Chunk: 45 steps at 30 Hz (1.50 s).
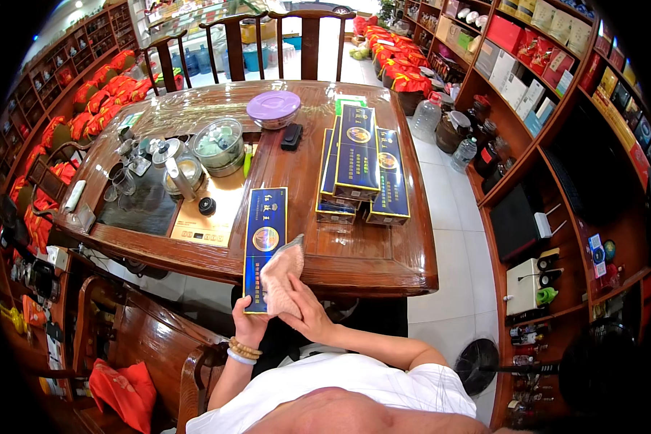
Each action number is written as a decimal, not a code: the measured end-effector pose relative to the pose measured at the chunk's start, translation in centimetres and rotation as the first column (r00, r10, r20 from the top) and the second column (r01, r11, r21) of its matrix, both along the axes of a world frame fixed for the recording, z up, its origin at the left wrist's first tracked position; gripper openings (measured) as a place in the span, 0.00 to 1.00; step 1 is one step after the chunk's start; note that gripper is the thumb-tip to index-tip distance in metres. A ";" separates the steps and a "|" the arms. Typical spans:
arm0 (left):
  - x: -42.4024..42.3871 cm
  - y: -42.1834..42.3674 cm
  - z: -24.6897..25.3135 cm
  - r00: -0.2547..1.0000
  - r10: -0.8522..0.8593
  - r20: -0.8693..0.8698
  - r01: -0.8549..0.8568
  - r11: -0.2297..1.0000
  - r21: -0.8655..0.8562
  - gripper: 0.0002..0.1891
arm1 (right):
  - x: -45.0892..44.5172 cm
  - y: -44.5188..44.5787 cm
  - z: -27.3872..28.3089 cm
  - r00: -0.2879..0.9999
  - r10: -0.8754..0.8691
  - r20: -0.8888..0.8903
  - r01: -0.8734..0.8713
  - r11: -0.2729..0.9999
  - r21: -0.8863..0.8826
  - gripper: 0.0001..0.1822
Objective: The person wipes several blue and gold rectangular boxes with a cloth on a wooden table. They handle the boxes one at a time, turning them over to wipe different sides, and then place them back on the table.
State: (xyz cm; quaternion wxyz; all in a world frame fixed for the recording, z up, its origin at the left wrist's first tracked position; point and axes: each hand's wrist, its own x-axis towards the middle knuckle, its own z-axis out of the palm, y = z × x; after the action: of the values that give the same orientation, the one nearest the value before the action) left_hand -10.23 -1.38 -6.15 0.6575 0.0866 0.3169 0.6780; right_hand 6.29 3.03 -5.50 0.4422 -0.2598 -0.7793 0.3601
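My left hand point(249, 323), with beads and a pale bangle at the wrist, grips the near end of a long dark-blue box point(266, 217) with gold edges. The box's far part lies over the edge of a polished wooden table point(358, 260). A pink cloth point(282, 276) with a grey striped edge rests on the box's right side, under the fingers of my right hand point(308, 312). Several similar blue boxes point(356, 157) are piled at the table's right side, the top one lying across those below.
Left on the table are a tea tray point(141, 209), a kettle point(179, 173), a glass pot point(218, 144) and a purple-lidded bowl point(274, 108). Chairs point(310, 46) stand behind it. Shelves point(521, 130) line the right; a wooden armchair point(146, 325) is at the near left.
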 end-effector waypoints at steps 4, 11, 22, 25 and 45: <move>0.0 -0.2 -0.6 1.000 0.002 0.006 -0.002 0.998 0.061 0.29 | 0.4 0.2 2.5 0.978 0.107 0.181 -0.145 0.967 0.208 0.26; 0.3 -0.4 -0.5 0.997 0.077 -0.018 -0.077 0.997 0.020 0.31 | -2.5 3.8 2.7 0.927 0.065 0.369 -0.193 0.927 0.322 0.26; 0.1 0.0 0.7 0.996 -0.080 -0.035 0.081 0.996 0.034 0.31 | -5.1 14.9 1.2 0.957 -0.175 0.233 0.126 0.969 0.212 0.27; 0.2 0.1 0.5 0.997 -0.076 -0.023 0.077 0.996 0.038 0.31 | -4.5 14.8 0.3 0.966 -0.212 0.148 0.184 0.966 0.183 0.30; -0.8 0.1 -1.2 0.997 -0.074 0.015 0.073 0.996 0.054 0.27 | -3.1 11.0 -0.7 0.982 -0.187 0.007 0.186 0.979 0.085 0.37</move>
State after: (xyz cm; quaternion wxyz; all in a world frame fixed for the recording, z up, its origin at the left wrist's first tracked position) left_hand -10.98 -1.27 -7.38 0.6820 0.1099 0.2896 0.6625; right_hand 3.19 14.08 -6.22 0.4786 -0.3156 -0.7694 0.2818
